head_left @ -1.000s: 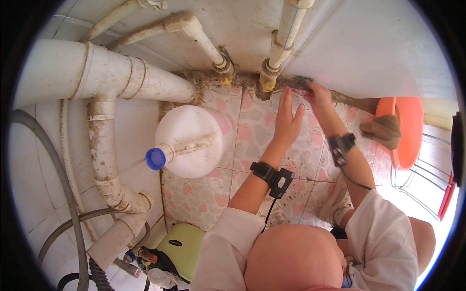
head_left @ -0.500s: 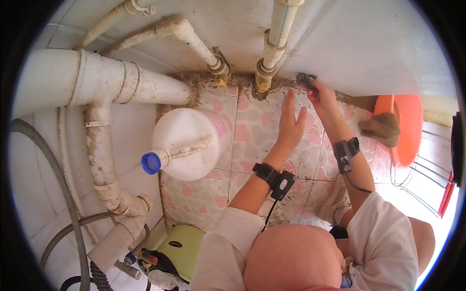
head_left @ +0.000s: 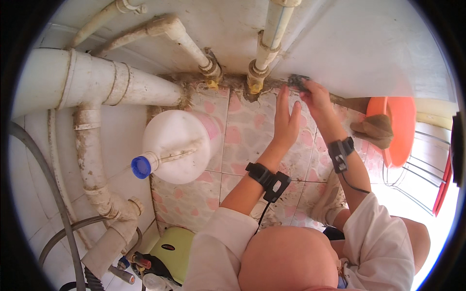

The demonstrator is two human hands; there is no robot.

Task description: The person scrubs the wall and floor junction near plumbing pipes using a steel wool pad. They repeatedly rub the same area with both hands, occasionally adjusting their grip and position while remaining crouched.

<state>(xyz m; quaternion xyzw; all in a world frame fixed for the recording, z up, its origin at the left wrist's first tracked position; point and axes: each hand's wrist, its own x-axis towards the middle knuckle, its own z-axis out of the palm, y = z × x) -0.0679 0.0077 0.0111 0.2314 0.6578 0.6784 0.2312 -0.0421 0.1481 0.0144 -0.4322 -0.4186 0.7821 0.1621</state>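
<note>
My right hand (head_left: 318,100) pinches a dark, wiry scrubbing pad (head_left: 298,81), which looks like steel wool. It presses the pad along the seam where the white wall (head_left: 359,58) meets the tiled floor (head_left: 247,131). Beside it, my left hand (head_left: 287,122) is held edge-on above the tiles, empty, with thumb and fingers stretched out. Its fingertips come close to the pad; contact cannot be made out. Left of the pad, a white upright pipe (head_left: 266,54) enters the dirty floor edge through a yellowish fitting (head_left: 255,86).
A large white jug (head_left: 177,148) with a blue cap (head_left: 141,167) stands at left. Thick white drainpipes (head_left: 92,80) run along the left wall. An orange basin (head_left: 402,131) with a brown cloth (head_left: 376,131) and a wire rack (head_left: 427,169) are at right. A green container (head_left: 174,250) sits lower left.
The whole view has shifted slightly, so the surroundings sit a little further left. My left fingertips are slightly nearer the wall; the right hand keeps the pad at nearly the same spot.
</note>
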